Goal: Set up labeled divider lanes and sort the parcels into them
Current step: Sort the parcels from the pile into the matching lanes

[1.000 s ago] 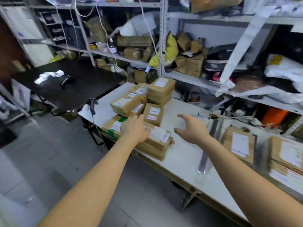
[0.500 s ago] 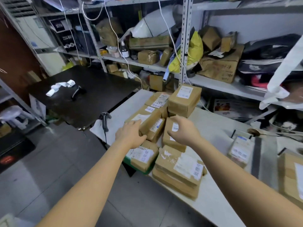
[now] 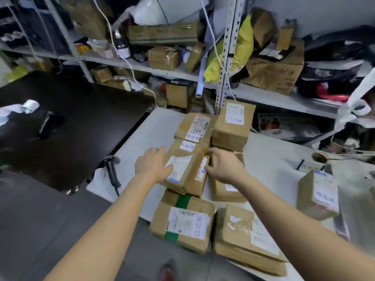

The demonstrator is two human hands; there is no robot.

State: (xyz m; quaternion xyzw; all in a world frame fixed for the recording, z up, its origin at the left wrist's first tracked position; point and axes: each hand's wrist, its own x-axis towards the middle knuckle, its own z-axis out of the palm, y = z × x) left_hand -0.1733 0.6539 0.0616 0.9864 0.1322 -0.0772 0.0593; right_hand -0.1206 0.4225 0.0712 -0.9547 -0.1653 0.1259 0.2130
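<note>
Left hand (image 3: 153, 165) is lying against the left side of the mid parcel (image 3: 182, 169), fingers fairly straight and close together, thumb crossing onto its label. Right hand (image 3: 225, 167) is curling over the same parcel's right edge, thumb and fingers forming a C-shaped clamp. Mid parcel is sitting tilted between the two hands, leaning on its neighbours; whether it is lifting clear, cannot tell. Just beyond the right hand a tall parcel (image 3: 233, 124) is standing. Nearer than both wrists, a green-taped parcel (image 3: 182, 222) and a flat stack (image 3: 249, 236) are appearing to overhang the table (image 3: 142, 134) edge. Well right of the right hand, a lone parcel (image 3: 317, 193) is standing apart. Scanner (image 3: 111, 171) is lying just left of the left wrist. Judgement: task is looking early. No labeled divider lanes are showing plainly; nearly all parcels are crowding in one heap around the hands, several carrying handwritten slips. Lane setup and almost all sorting are looking outstanding.
</note>
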